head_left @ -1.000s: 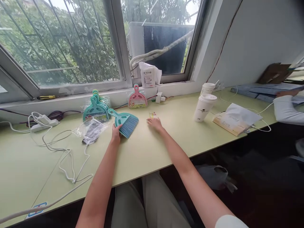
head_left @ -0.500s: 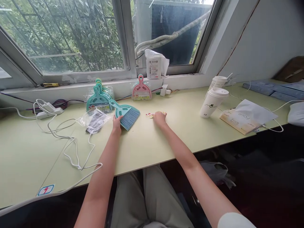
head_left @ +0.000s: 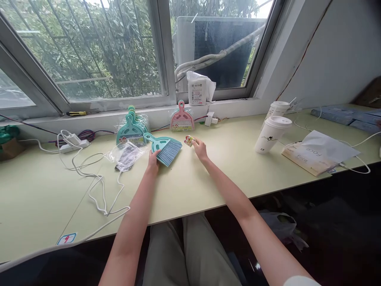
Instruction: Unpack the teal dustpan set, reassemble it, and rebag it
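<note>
the left hand (head_left: 154, 159) rests on the pale green desk (head_left: 208, 174) with its fingers (head_left: 155, 153) curled against the near edge of a teal hand brush (head_left: 165, 147). the brush lies flat on the desk, its handle pointing away toward the window and its blue bristles fanned out to the right of the fingers; the fingertips touch the brush body at the lower left corner, closed lightly on it rather than wrapped around it.

the right hand (head_left: 201, 147) is just right of the brush, lifted slightly off the desk. its fingers (head_left: 195, 142) pinch a small colourful paper label (head_left: 189, 140), which sticks out to the left of the fingertips, between the hand and the brush bristles, close to the bristles but apart from them.

left of the brush lies a crumpled clear plastic bag (head_left: 128, 153) with something dark inside. behind it, leaning against the window ledge, stands a stack of teal dustpan sets (head_left: 131, 129) in wrappers, and further right a pink dustpan set (head_left: 181, 120). a white cable (head_left: 98, 186) loops across the desk on the left, running from a power strip (head_left: 73, 143). on the right stand two white paper cups (head_left: 272, 133) with lids, one behind the other, and beside them lies a white paper bag (head_left: 315, 151). a white tissue pack (head_left: 199, 91) sits on the sill.
</note>
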Demonstrator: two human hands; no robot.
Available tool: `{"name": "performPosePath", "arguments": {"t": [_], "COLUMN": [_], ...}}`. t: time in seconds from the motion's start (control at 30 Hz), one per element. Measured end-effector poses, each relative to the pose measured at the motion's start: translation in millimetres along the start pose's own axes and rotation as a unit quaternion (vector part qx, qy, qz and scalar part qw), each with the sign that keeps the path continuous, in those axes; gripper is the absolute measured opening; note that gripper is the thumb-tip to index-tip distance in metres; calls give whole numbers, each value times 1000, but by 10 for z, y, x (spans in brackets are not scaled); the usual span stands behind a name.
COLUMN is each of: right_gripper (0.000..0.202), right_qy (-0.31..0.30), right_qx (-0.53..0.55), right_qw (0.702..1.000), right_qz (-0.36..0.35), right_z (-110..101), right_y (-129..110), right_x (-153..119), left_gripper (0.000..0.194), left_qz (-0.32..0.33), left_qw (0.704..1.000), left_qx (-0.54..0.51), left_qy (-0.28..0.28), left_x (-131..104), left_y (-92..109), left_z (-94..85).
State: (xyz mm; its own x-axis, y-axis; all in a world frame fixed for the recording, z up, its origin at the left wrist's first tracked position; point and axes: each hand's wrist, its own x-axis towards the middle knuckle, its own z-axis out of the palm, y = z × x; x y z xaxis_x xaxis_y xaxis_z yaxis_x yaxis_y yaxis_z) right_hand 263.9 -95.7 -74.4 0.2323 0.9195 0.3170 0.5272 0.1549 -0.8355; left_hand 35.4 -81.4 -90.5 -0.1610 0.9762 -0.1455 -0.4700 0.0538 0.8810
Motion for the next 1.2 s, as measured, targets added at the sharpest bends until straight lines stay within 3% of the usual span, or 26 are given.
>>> {"name": "performPosePath", "arguments": {"t": [0.1, 0.23, 0.37, 0.67, 0.87, 0.97, 1.07, 1.13, 1.2], "right_gripper": [49, 49, 50, 50, 46, 49, 65, 65, 50], "right_qy": [8, -91, -163, -192, -161, -77, 21, -19, -126], "right_qx": [37, -132, -237, -222, -178, -92, 65, 206, 332], "right_qw": [995, 967, 940, 937, 954, 984, 997, 976, 924], "right_qz": [-94, -198, -185, -190, -182, -132, -26, 60, 145], "right_z": [88, 295, 373, 327, 331, 334, 312, 299, 298], "right_y": [-192, -336, -328, -359, -348, -352, -339, -313, -280], "right_x": [-129, -380, -476, -464, -457, -440, -396, -360, -333], "left_gripper": [30, 28, 36, 33, 43, 41, 41, 43, 43], "left_qz": [-12, 4, 14, 14, 17, 6, 5, 5, 3], "left_qw": [999, 991, 990, 989, 992, 990, 990, 991, 989], "left_qx": [-32, -75, -56, -69, -46, -47, -39, -31, -23], "left_qy": [-33, -109, -128, -128, -120, -130, -133, -132, -144], "left_x": [-39, -153, -212, -192, -211, -247, -288, -306, -312], "left_y": [-46, -69, -72, -112, -100, -59, -26, -23, -31], "left_z": [63, 173, 209, 193, 202, 226, 253, 263, 261]}}
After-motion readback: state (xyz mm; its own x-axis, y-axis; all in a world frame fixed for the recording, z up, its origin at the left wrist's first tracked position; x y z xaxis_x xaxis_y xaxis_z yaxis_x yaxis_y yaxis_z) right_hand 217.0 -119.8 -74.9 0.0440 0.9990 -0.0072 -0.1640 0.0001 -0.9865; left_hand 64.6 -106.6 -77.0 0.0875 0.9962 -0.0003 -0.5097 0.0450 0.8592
